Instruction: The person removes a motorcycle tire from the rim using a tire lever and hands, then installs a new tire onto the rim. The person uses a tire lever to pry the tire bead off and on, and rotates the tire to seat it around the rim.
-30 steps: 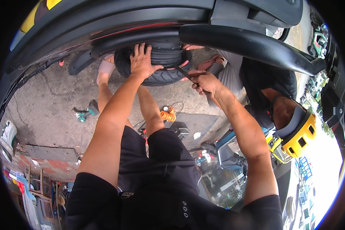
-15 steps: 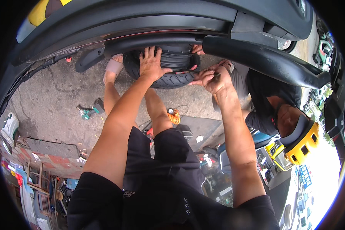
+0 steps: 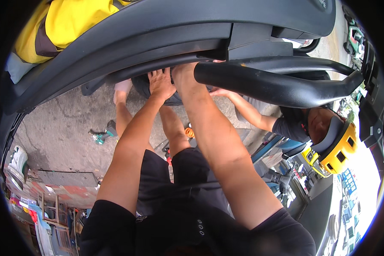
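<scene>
Mostly, the black tyre is hidden under the black scooter bodywork, only a dark curve of it showing at that panel's lower edge. Flat on the tyre lies the left hand, fingers spread, its arm stretched straight out. The right hand vanishes behind the black grab rail at the wrist, so its grip cannot be told; a second person's hand reaches in beside it.

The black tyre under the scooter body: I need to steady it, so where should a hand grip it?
Probably on the tyre's exposed left tread, coming from below. Dark bodywork covers its top, and the left hand already lies on the middle.
</scene>
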### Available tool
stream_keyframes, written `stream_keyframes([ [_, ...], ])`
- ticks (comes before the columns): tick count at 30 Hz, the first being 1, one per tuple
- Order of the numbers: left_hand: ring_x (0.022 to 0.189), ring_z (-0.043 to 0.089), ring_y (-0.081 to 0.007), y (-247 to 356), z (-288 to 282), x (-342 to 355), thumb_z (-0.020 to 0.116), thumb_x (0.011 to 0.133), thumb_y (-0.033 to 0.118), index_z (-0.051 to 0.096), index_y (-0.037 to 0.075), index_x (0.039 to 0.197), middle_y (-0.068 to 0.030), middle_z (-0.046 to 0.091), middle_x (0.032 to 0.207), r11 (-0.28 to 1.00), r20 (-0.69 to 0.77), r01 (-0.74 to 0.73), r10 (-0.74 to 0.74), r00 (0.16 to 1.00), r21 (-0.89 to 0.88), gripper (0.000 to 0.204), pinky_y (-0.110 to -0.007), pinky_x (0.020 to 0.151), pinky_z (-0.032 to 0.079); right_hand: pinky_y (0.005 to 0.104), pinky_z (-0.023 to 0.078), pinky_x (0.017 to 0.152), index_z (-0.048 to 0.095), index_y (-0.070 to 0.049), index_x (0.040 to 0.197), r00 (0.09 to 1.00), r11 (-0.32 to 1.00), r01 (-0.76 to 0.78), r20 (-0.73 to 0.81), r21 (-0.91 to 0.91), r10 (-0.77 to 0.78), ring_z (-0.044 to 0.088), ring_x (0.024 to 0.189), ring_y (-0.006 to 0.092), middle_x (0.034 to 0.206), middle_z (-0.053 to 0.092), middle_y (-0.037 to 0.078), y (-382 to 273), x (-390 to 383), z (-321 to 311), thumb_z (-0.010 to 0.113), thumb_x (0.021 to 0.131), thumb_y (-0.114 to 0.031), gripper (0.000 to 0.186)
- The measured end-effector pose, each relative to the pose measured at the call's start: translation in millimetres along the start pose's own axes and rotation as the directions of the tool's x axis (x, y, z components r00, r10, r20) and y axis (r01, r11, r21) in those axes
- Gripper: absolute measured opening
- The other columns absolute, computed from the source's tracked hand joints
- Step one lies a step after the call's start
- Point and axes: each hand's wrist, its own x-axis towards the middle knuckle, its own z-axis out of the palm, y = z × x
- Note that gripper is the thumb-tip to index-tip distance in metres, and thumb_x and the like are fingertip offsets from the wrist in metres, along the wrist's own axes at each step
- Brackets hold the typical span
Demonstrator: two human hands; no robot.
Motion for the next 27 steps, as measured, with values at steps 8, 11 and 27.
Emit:
stream_keyframes([
  [8,0.151,0.028,-0.0412,11.3,-7.5,-9.1,0.086,0.073,0.052,0.032,0.012,0.159,-0.0229,0.035,0.160,0.999,0.017,-0.024,0.024,1.000,-0.043,0.109,-0.057,0.123,0.021,0.0220,0.042,0.040,0.058,-0.006,0.093,0.979,0.988,0.153,-0.128,-0.034,-0.156,0.053,0.050,0.0119,0.071,0.061,0.006,67.3,7.8,-9.0,0.053,0.104,-0.034,0.030],
  [11,0.151,0.029,-0.0410,11.0,-9.2,-10.1,0.086,0.073,0.053,0.031,0.012,0.159,-0.0230,0.035,0.160,0.998,0.021,-0.013,0.014,1.000,-0.064,0.110,-0.056,0.123,0.022,0.0225,0.042,0.040,0.058,-0.006,0.094,0.973,0.984,0.178,-0.144,-0.027,-0.180,0.053,0.049,0.0123,0.071,0.061,0.006,76.8,15.8,12.9,0.053,0.105,-0.033,0.030],
  [27,0.148,0.033,-0.0395,-36.5,-52.6,-8.8,0.086,0.073,0.056,0.026,0.008,0.159,-0.0231,0.035,0.160,0.816,0.036,0.175,-0.186,0.982,-0.551,0.115,-0.054,0.120,0.027,0.0253,0.042,0.040,0.056,-0.003,0.098,0.957,0.973,0.230,-0.179,-0.003,-0.227,0.053,0.049,0.0145,0.072,0.062,0.008,93.8,32.8,36.1,0.050,0.107,-0.032,0.031],
])
